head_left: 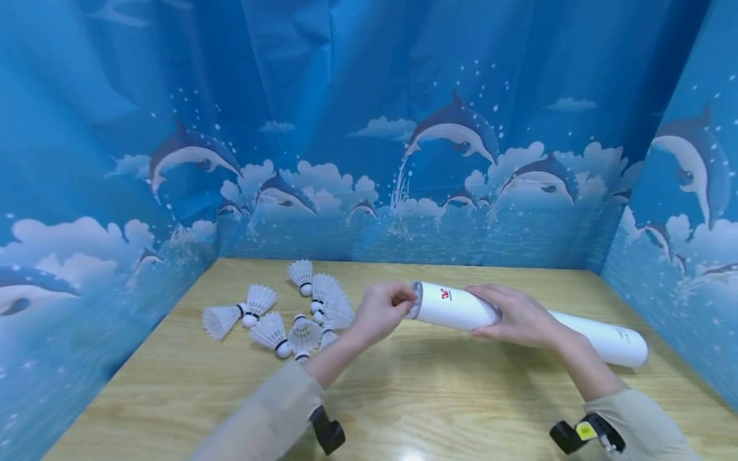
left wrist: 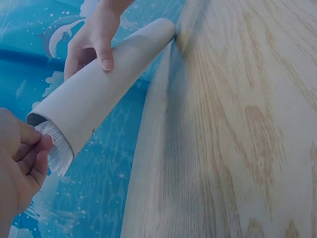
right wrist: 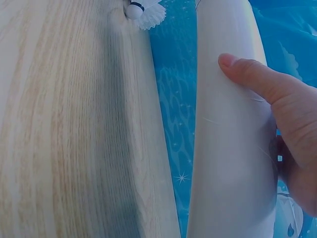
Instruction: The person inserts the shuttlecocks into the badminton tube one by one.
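A long white shuttlecock tube (head_left: pixel 461 309) with a small red mark lies slanted in front of me, its mouth towards the left. My right hand (head_left: pixel 516 314) grips it around the middle, the thumb lying along its side in the right wrist view. At the mouth, my left hand (head_left: pixel 377 312) pinches the feathered skirt of a shuttlecock (left wrist: pixel 58 151) between thumb and fingers. Part of that skirt sticks out of the tube in the left wrist view; its cork is hidden. The tube's far end (head_left: pixel 625 347) reaches the right side of the table.
Several loose white shuttlecocks (head_left: pixel 270 333) lie scattered on the wooden table (head_left: pixel 398 397), left of my left hand. One shuttlecock (head_left: pixel 300 276) is farther back. A blue dolphin-print curtain (head_left: pixel 346 128) encloses the table's back and sides.
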`<state>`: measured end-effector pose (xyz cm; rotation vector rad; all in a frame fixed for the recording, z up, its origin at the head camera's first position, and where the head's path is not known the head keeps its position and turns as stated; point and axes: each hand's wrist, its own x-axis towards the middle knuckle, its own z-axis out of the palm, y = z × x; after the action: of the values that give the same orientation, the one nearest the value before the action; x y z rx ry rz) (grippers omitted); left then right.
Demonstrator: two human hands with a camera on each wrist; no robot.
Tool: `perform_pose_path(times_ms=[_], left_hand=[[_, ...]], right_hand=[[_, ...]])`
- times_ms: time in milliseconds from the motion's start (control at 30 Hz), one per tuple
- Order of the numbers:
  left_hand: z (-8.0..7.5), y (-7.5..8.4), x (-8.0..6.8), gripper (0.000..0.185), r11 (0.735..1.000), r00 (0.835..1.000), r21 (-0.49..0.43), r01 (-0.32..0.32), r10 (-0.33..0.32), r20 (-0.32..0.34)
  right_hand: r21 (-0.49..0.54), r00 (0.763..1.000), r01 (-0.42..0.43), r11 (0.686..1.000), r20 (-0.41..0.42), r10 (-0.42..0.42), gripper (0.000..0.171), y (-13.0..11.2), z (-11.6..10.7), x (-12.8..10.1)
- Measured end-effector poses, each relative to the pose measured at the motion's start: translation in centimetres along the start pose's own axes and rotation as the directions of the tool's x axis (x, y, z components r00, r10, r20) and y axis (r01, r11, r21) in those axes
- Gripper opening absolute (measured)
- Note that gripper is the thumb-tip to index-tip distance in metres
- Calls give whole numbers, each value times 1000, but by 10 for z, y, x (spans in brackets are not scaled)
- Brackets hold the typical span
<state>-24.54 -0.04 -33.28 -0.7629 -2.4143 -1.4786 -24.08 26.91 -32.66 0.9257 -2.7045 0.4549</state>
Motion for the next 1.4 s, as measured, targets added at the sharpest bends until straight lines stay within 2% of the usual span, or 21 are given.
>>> perform_pose_path(times_ms=[233,433,700,933,1233,1400], left_hand=[[4,1,0,10,995,997,-64,75,-74,21],[4,2,0,13,988,990,-58,141,-139,35],[10,2,0,7,993,995,-69,98,-98,-2],[13,-1,0,4,987,991,-94,132,-134,-12],[12,1,-1,9,990,990,-43,136,-135,28],[10,1,-2,8,980,983,-89,181,-178,41]], right_hand=[[12,1000,-14,1000,2,14,74,-2,0,-1],[4,1000,-6,1000,3,6,74,-1,1,-1],[6,1000,5,1000,-6,-5,73,1,1,-1],[4,1000,-4,1000,-6,4,73,1,2,-2],[0,1000,6,1000,-16,-6,73,0,3,-3],[3,1000,-6,1000,-14,6,73,-1,1,-3]])
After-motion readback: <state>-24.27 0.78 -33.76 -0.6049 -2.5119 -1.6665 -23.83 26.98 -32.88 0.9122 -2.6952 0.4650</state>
